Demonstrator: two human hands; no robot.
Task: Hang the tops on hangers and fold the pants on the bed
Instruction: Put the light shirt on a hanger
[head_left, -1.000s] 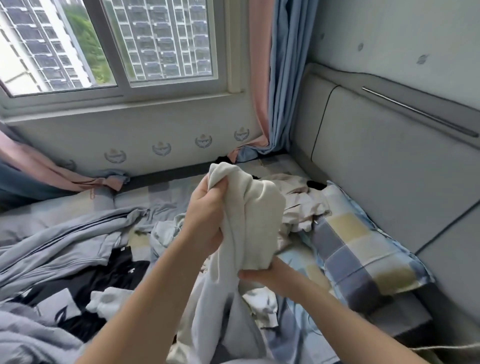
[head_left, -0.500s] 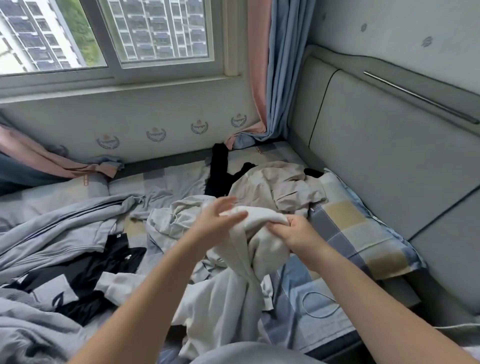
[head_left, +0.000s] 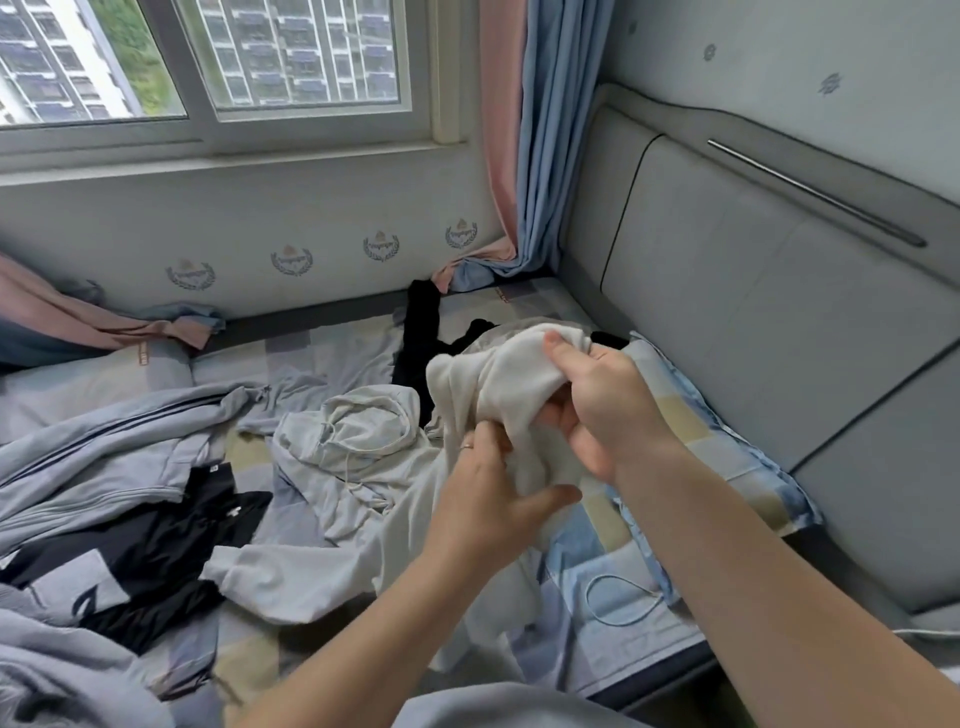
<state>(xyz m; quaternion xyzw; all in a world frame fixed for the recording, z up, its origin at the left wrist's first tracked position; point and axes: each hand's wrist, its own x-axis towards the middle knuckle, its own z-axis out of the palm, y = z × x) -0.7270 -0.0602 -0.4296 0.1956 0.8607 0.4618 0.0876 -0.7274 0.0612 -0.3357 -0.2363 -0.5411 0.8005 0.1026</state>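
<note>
Left hand (head_left: 483, 501) pinching the cream garment (head_left: 501, 382) low down, right hand (head_left: 605, 410) clenched round its bunched top, over the checked bed (head_left: 332, 356). Top or pants? Too crumpled to tell. Beyond, a pale hoodie (head_left: 358, 434) lies flat, black clothes (head_left: 421, 332) by the wall.

The right hand (head_left: 602, 405) rose from beneath the bunched cream knit garment (head_left: 498, 384) to grip its upper folds, while the left hand (head_left: 488, 499) dropped from the top to grasp the fabric lower down.
</note>
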